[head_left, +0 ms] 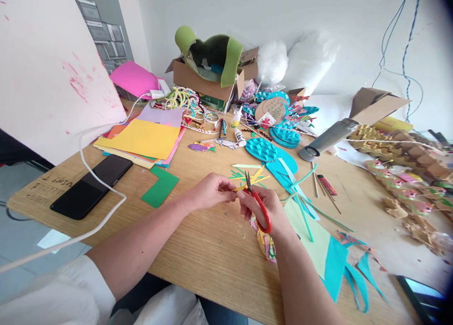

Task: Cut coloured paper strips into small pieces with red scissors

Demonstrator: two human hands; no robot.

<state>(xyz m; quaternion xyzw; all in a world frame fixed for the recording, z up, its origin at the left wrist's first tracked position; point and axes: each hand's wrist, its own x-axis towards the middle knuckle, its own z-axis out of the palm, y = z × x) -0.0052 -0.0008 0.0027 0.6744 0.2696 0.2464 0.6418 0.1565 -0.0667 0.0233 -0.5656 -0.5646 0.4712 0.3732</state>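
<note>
My right hand (266, 206) is closed around red-handled scissors (262, 210), whose blades point away from me. Close to its left, my left hand (214, 191) pinches a thin yellow paper strip (241, 187); the strip's end runs to my right fingertips. Just beyond the hands lie several loose green and yellow paper strips (260, 174). Under my right wrist, partly hidden, is a small heap of colored paper scraps (267, 244). Pale green paper (311, 235) and blue paper (334, 268) lie to the right of my forearm.
At left are stacked colored sheets (141, 138), a green paper piece (160, 188), and a black phone (91, 185) crossed by a white cable (106, 191). Glue bottles (239, 137), blue egg-carton pieces (262, 149) and a metal flask (329, 138) stand or lie farther back. Cardboard cartons (382, 143) fill the right.
</note>
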